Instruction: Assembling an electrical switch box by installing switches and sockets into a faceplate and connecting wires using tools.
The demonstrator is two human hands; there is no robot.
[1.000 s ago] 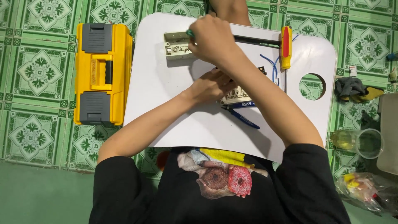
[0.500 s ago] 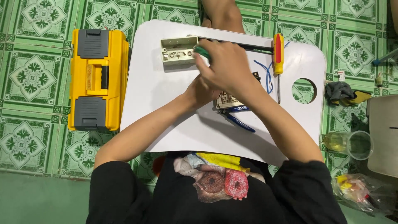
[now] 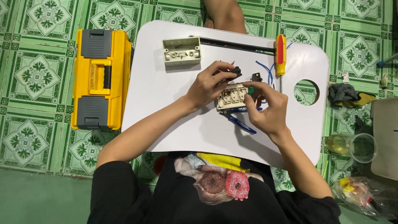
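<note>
Fingers of both hands are bunched over the cream switch module point(image 3: 231, 96) in the middle of the white bench point(image 3: 174, 108). Left hand point(image 3: 209, 85) sits on the module's upper left corner, fingers clenched around a small black part point(image 3: 236, 71) poking out past the fingertips. Right hand point(image 3: 268, 108) is closed on a green-handled screwdriver point(image 3: 250, 90), with the green end showing right at the module's right edge; the tip is hidden, so I can't say which screw it's on.

My read: this is the bit where terminals on the back of the module get worked with the driver while the other hand steadies it. Next move probably needs the module pinned flat so the tip doesn't skate off, plus a light twist.

The module lies back side up, long axis running roughly left to right with a slight tilt, right end a touch higher. Blue-handled pliers point(image 3: 240, 121) lie just under the right fingers, touching the module's lower edge as far as I can tell. Beyond the fingertips: blue wires point(image 3: 265, 70), a red and yellow screwdriver point(image 3: 280, 56), and an empty cream box point(image 3: 181, 51). Yellow toolbox point(image 3: 100, 79) is on the floor, well off past the left hand.
</note>
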